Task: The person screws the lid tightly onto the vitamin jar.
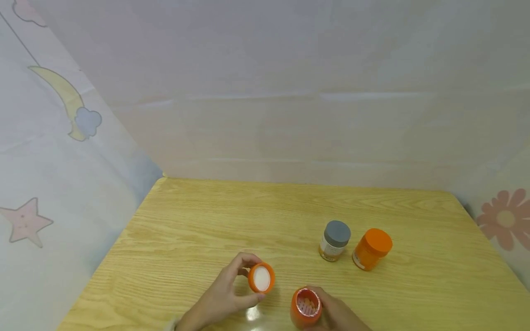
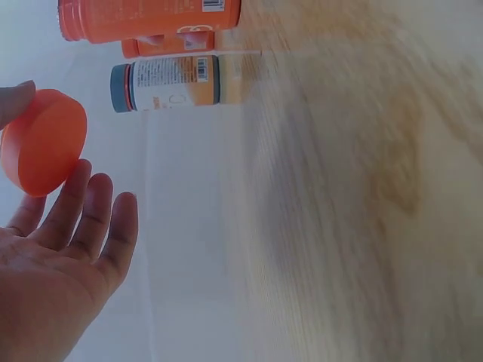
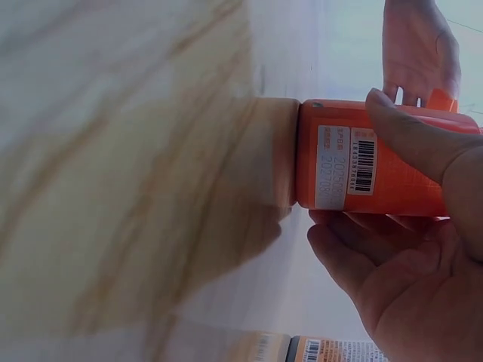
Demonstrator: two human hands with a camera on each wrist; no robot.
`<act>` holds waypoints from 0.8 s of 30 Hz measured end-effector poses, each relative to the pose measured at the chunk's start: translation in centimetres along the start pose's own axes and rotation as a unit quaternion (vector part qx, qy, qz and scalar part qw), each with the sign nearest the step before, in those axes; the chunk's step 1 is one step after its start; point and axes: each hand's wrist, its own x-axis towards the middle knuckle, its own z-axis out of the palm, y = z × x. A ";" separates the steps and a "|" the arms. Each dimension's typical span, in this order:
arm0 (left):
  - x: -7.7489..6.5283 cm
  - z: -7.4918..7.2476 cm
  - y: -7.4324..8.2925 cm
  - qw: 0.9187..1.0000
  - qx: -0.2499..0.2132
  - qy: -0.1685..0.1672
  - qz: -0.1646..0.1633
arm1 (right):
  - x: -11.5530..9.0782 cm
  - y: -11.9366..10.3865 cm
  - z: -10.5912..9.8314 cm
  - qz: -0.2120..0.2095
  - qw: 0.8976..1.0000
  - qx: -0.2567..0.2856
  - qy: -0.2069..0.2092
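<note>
Between thumb and fingers, my left hand (image 1: 225, 289) pinches an orange screw cap (image 1: 262, 278), its white inner liner turned up toward the head view. The left wrist view shows the cap's smooth orange top (image 2: 51, 143), held clear of the table. My right hand (image 1: 337, 312) grips an uncapped orange pill bottle (image 1: 295, 312) from its right side. The bottle stands upright on the table, and pale tablets (image 1: 307, 305) show inside its mouth. In the right wrist view, a white barcode label (image 3: 346, 167) sits low on the bottle, with thumb and fingers around it.
Beyond my right hand stand a small jar with a grey lid (image 1: 337, 233) and a white label, and an orange jar (image 1: 371, 249) with an orange lid. Both are upright on the wooden table (image 1: 198, 220). A pale patterned curtain (image 1: 265, 128) surrounds the table's back and sides.
</note>
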 end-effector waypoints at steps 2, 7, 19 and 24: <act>0.0 0.1 0.1 1.000 -0.002 -0.005 0.007 | 0.0 -0.2 0.1 0.050 0.997 0.058 -0.005; 0.0 0.3 0.4 1.000 -0.001 -0.013 0.025 | 0.1 -0.4 0.2 0.048 0.999 0.006 -0.002; 0.1 0.7 1.1 0.999 -0.001 -0.029 0.044 | 0.1 -0.3 0.3 0.020 0.997 -0.069 0.000; 0.3 0.8 1.0 0.995 0.014 -0.029 0.091 | 0.1 -0.2 0.3 0.026 0.998 -0.059 -0.001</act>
